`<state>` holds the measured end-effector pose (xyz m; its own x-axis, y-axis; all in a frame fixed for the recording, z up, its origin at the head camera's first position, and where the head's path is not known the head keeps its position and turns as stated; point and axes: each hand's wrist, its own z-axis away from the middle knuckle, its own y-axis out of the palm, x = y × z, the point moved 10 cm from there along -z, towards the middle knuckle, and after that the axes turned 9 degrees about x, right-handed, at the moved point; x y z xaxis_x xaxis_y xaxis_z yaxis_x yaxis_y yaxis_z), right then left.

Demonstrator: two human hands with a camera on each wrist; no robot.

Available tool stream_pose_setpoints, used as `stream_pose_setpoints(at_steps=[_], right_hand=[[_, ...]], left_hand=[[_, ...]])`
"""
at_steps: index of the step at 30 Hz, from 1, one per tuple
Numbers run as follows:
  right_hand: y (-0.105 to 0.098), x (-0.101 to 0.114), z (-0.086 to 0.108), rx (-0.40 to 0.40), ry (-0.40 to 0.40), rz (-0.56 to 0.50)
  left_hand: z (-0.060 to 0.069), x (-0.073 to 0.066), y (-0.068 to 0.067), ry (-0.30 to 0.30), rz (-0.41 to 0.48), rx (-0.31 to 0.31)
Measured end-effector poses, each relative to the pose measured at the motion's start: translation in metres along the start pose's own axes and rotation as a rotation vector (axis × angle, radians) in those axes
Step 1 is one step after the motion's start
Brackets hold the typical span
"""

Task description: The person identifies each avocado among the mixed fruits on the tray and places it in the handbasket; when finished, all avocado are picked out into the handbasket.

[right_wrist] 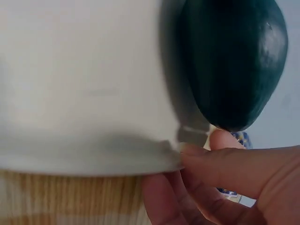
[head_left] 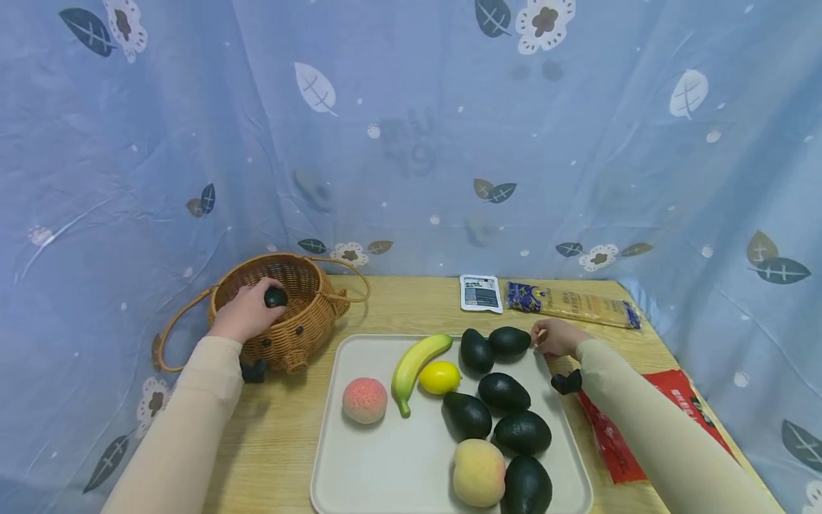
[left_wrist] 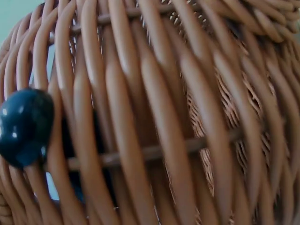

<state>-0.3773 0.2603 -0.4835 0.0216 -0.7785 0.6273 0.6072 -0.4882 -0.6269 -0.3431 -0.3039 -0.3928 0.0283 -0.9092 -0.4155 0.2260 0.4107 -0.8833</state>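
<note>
My left hand (head_left: 242, 312) grips a dark avocado (head_left: 275, 297) at the mouth of a wicker basket (head_left: 315, 325) shaped like an animal. The left wrist view is filled by the basket's woven side (left_wrist: 154, 112) and a shiny dark bead eye (left_wrist: 26, 126); the hand is out of sight there. At the back right corner of a pale tray (head_left: 385, 471), my right hand (head_left: 557, 337) pinches the rim, thumb above and fingers below in the right wrist view. Close by that hand lies an avocado (right_wrist: 234, 61) on the tray.
Several more avocados (head_left: 504, 392), a banana (head_left: 414, 371), a lemon (head_left: 439, 377), a pink peach (head_left: 364, 400) and a yellow peach (head_left: 479, 472) lie on the tray. Behind it are a white packet (head_left: 481, 293) and a noodle-like pack (head_left: 574, 305). A red bag (head_left: 616, 442) lies under the right forearm.
</note>
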Motion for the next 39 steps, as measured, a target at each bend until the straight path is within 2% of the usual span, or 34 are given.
stream_pose_setpoints(at_steps=[5,10,17,20,23,26,28,31,33,34,36,39], right_hand=[[0.0,-0.006,0.002,-0.051,-0.021,0.071],[-0.001,-0.009,-0.002,-0.084,-0.039,0.081],[0.0,-0.011,-0.004,-0.082,-0.05,0.072],[0.002,-0.01,-0.004,-0.071,-0.048,0.06],[0.001,-0.01,-0.004,-0.064,-0.036,0.057],[0.001,-0.009,-0.004,-0.06,-0.024,0.054],[0.0,-0.009,-0.005,-0.058,-0.021,0.056],[-0.001,-0.01,-0.006,-0.051,-0.015,0.059],[-0.001,-0.01,-0.006,-0.047,-0.01,0.067],[-0.001,-0.011,-0.006,-0.046,-0.003,0.064],[0.0,-0.011,-0.006,-0.043,0.0,0.077],[0.002,-0.01,-0.008,-0.04,0.002,0.099]], left_hand=[[-0.007,-0.001,0.004,0.013,-0.019,0.061],[-0.014,-0.003,0.006,0.015,-0.052,0.126],[-0.033,0.001,0.01,0.005,-0.082,0.169],[-0.031,0.001,0.011,-0.013,-0.087,0.161],[-0.023,-0.006,0.005,-0.024,-0.109,0.105],[-0.008,-0.029,-0.006,0.01,-0.137,-0.008],[0.007,-0.053,-0.015,0.068,-0.144,-0.108],[0.031,-0.098,-0.022,0.216,-0.135,-0.263],[0.045,-0.13,-0.017,0.338,-0.102,-0.316],[0.051,-0.145,-0.011,0.402,-0.088,-0.325],[0.059,-0.174,0.008,0.509,-0.065,-0.294],[0.063,-0.209,0.052,0.621,-0.079,-0.158]])
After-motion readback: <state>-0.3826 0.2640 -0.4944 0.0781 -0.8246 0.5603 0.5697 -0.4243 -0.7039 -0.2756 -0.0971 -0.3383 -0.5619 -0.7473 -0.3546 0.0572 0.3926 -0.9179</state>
